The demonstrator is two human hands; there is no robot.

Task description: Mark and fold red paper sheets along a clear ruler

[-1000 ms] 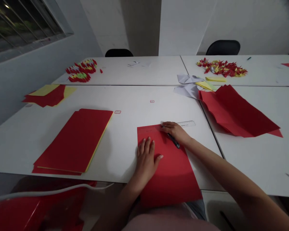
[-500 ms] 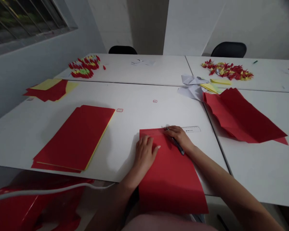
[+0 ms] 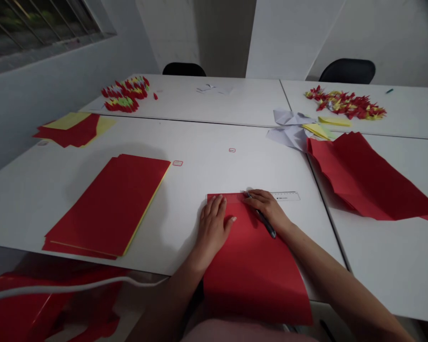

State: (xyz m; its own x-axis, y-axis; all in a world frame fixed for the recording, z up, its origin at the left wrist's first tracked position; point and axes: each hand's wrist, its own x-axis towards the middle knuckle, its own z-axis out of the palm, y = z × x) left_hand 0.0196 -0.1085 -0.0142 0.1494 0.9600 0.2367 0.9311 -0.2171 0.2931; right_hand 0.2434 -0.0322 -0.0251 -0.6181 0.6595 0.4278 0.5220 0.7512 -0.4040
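Note:
A sheet of red paper lies before me, its near end hanging over the table edge. A clear ruler lies across its far edge and sticks out to the right. My left hand lies on the left side of the sheet, fingers stretched out, their tips at the ruler. In my right hand is a dark pen, its tip pointing away from me at the ruler and the sheet's far edge. That hand rests on the sheet and ruler, hiding part of both.
To the left lies a stack of red and yellow paper. Folded red sheets lie on the right, beside white paper pieces. Small folded paper pieces form piles at the far left and far right. A white cable hangs at lower left.
My left fingers have moved slightly forward and straightened towards the ruler. The ruler now lies more evenly along the sheet's far edge. My right hand keeps the pen, and the view has shifted slightly.

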